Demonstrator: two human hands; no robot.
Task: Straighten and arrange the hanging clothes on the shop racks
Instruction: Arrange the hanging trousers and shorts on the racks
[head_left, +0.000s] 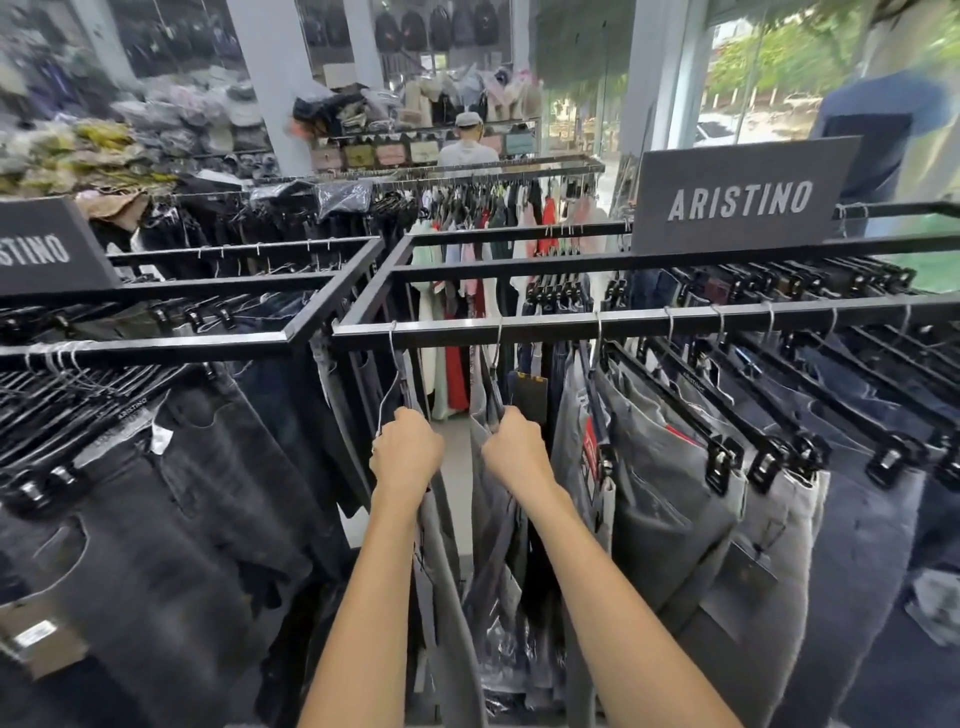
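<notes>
Head view: the left hand (407, 453) curls round the waistband of the pale grey jeans (441, 561). The right hand (514, 451) grips the darker grey jeans (493, 545) just beside. Both pairs hang edge-on from wire hangers on the black rack rail (649, 323), a gap between them, left of the clip-hung grey jeans (670, 499).

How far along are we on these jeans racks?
Looks done: the grey jeans to the right hang evenly spaced along the rail. In hand: the left hand grips a light grey pair and the right hand a darker pair at the rail's left end. Left: the black jeans on the neighbouring rack, whose hangers crowd together.
</notes>
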